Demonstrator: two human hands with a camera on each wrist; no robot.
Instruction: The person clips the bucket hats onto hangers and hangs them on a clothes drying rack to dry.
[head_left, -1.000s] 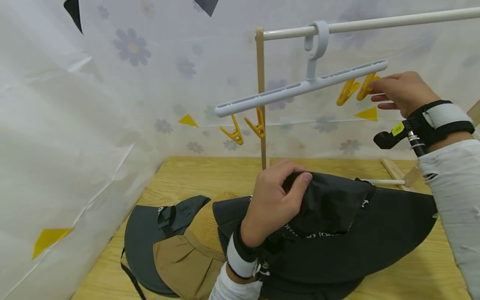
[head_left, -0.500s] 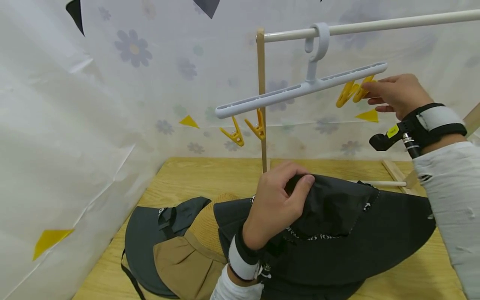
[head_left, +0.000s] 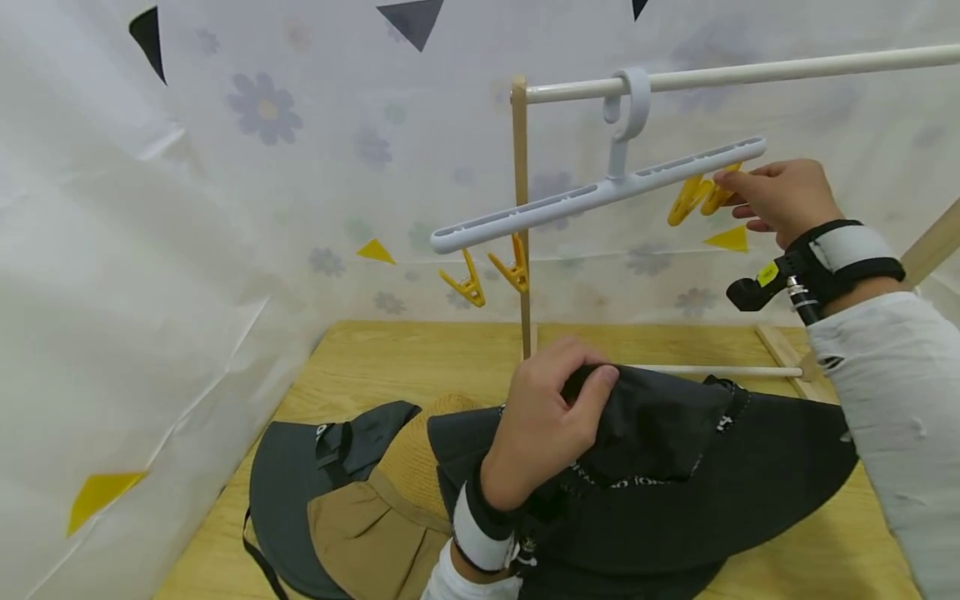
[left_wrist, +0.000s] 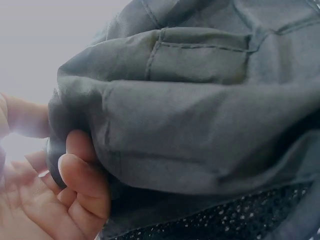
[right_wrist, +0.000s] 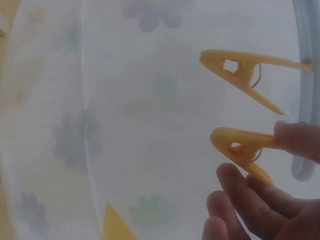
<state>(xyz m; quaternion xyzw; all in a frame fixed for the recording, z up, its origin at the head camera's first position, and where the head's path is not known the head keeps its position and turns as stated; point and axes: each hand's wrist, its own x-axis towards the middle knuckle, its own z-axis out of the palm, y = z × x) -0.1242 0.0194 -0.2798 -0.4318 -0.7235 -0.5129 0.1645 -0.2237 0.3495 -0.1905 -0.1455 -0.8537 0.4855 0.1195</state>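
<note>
While the left hand (head_left: 543,427) pinches the black hat (head_left: 675,450) and the right hand (head_left: 793,198) pinches the end clip (right_wrist: 244,136), a sideways tug could swing the hanger (head_left: 615,190)

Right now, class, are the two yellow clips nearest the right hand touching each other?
Apart: the right wrist view shows pale backdrop between the upper clip and the lower clip.

Pegs (right_wrist: 247,135), hanger (head_left: 611,188): smooth plastic; springs (right_wrist: 259,75) metal. Blk hat (head_left: 675,517) smooth cloth; tan hat (head_left: 378,525) matt cloth w/ rough woven crown (head_left: 414,458). Table (head_left: 405,358): wood.
</note>
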